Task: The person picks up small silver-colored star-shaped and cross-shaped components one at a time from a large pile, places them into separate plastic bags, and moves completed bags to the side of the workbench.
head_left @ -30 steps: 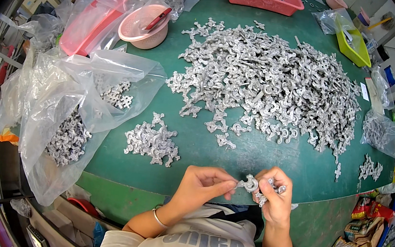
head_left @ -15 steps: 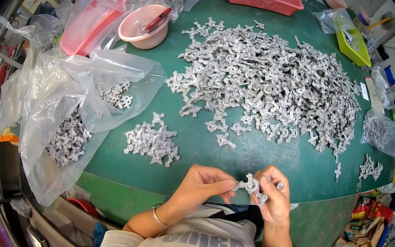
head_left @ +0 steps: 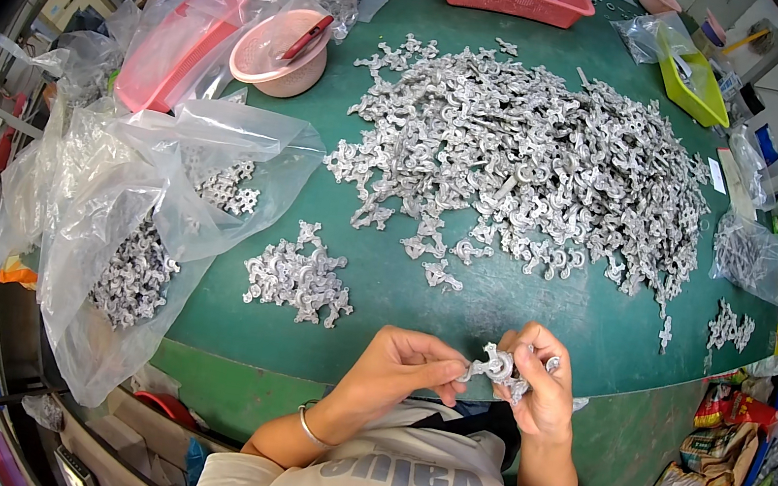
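Just above the table's near edge, my right hand (head_left: pixel 544 379) is closed around several small silvery metal castings (head_left: pixel 497 364). The thumb and fingers of my left hand (head_left: pixel 413 366) pinch the left end of one casting that sticks out of the right hand. What exactly lies inside the right palm is partly hidden by the fingers. Beyond the hands spreads a large heap of the same grey castings (head_left: pixel 520 162). A smaller pile of castings (head_left: pixel 300 275) lies to the left of my left hand.
At left, a clear plastic bag (head_left: pixel 259 140) holds castings, near a pink basin (head_left: pixel 279 69) with a red-handled tool. A pink tray (head_left: pixel 512 2) stands at the back, a yellow-green tray (head_left: pixel 694 92) at the back right. Bagged parts (head_left: pixel 755 260) lie at the right edge.
Both hands stay almost in place, still gripping the castings. The left fingers have shifted very slightly at the casting's end.
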The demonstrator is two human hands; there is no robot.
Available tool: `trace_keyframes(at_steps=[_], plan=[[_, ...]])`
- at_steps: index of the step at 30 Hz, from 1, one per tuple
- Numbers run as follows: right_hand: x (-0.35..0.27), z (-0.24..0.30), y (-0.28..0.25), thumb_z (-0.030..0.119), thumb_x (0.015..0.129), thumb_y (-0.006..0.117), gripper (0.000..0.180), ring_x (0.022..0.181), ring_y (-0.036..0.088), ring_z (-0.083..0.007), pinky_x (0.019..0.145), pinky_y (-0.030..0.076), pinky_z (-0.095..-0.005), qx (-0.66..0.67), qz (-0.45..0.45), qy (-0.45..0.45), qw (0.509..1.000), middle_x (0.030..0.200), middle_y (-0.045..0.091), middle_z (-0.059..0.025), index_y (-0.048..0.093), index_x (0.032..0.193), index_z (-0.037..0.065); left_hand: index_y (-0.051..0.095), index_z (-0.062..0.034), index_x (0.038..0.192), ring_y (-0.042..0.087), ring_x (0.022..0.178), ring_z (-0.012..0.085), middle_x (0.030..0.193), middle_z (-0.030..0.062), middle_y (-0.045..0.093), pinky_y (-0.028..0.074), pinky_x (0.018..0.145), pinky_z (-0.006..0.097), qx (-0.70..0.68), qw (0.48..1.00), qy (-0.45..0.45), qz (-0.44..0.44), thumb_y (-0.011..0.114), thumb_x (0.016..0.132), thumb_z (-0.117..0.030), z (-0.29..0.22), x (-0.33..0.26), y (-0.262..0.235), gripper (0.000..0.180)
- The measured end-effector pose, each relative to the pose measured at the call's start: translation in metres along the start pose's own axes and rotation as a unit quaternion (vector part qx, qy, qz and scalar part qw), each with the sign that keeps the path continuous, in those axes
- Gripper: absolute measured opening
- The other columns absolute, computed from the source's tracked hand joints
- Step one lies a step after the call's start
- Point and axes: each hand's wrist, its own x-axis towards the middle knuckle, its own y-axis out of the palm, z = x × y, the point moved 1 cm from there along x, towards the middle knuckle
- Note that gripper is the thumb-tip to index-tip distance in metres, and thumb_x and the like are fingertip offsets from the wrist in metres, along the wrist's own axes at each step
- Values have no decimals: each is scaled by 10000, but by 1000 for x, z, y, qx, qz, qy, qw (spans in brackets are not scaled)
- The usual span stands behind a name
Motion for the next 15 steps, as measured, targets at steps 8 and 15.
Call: trace_keyframes(at_steps=[8, 15], plan=[[-1, 1, 2, 178, 846, 570, 185, 566, 481, -81, 449, 363, -193, -14, -6, 1, 1000, 756, 547, -72, 525, 853, -1, 613, 62, 920, 604, 666, 134, 785, 119, 633, 499, 642, 241, 1, 1000, -5, 19, 605, 819, -83, 1, 0, 0, 177], [4, -11, 1, 233, 855, 556, 247, 624, 506, -109, 480, 381, -184, -69, 48, -77, 993, 846, 540, -111, 524, 874, -12, 618, 64, 907, 618, 676, 159, 787, 141, 640, 504, 615, 262, 71, 997, 16, -1, 601, 794, -20, 6, 3, 11, 142]])
